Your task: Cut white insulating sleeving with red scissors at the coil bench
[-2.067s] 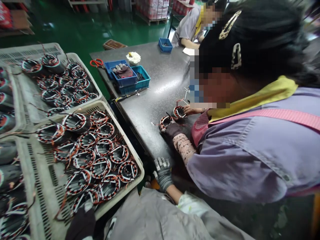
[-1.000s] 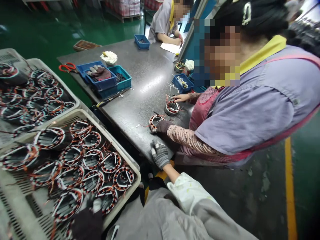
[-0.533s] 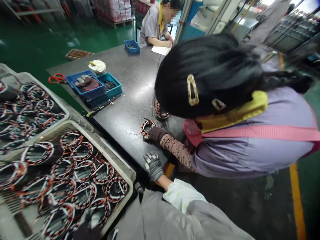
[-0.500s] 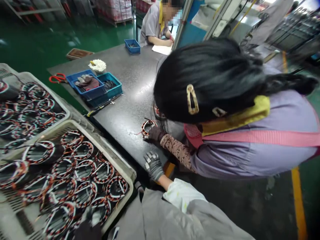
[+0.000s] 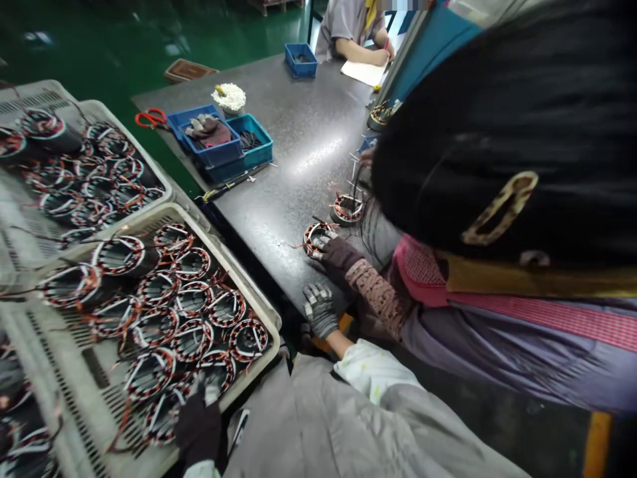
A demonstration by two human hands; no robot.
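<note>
The stator rings (image 5: 164,312), wound with copper wire and banded in red, white and black, lie packed side by side in a pale plastic crate (image 5: 249,282). The left hand (image 5: 199,425), in a dark glove, is over the near edge of this crate, and the closest rings lie just in front of its fingers. How far this hand is open I cannot tell, because only its back shows, and I cannot tell if it has hold of a ring.

The right hand (image 5: 320,311), in a grey glove with pale fingertips, lies on the near edge of the dark table (image 5: 298,153). Its fingers are bent loosely and it holds nothing. Just beyond this hand, a co-worker's gloved hand (image 5: 338,252) touches a single stator ring (image 5: 314,234) that lies on the table. A second ring (image 5: 347,207) lies a little farther away from the hand, near the co-worker's head.

Far beyond the right hand, to its left, blue bins (image 5: 223,143) stand on the table, and red scissors (image 5: 150,119) lie beside them. Beyond the left hand, a second crate (image 5: 149,166) with more rings stands behind the first.
</note>
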